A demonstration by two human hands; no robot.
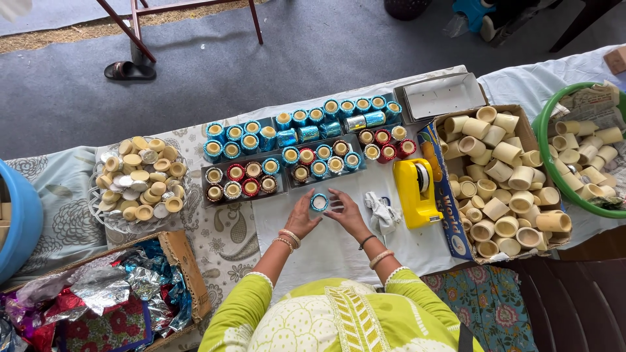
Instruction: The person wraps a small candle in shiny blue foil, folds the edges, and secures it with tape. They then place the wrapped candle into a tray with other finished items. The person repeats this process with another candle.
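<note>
Both my hands meet around a small round cup wrapped in blue foil point(319, 202) that rests on the white cloth point(326, 251). My left hand point(301, 216) touches its left side and my right hand point(344, 212) its right side, fingers curled to it. Just beyond stand trays of finished cups point(280, 171) wrapped in blue, red and dark foil, in rows. A yellow tape dispenser point(416, 192) sits to the right of my right hand, with a crumpled white rag point(380, 212) between them.
A cardboard box of plain cream cups point(499, 179) stands at the right, a green basin with more point(583, 156) beyond it. At the left sit a glass bowl of cream lids point(140, 182), a box of foil scraps point(111, 293) and a blue tub point(16, 221). An empty grey tray point(443, 94) lies at the back.
</note>
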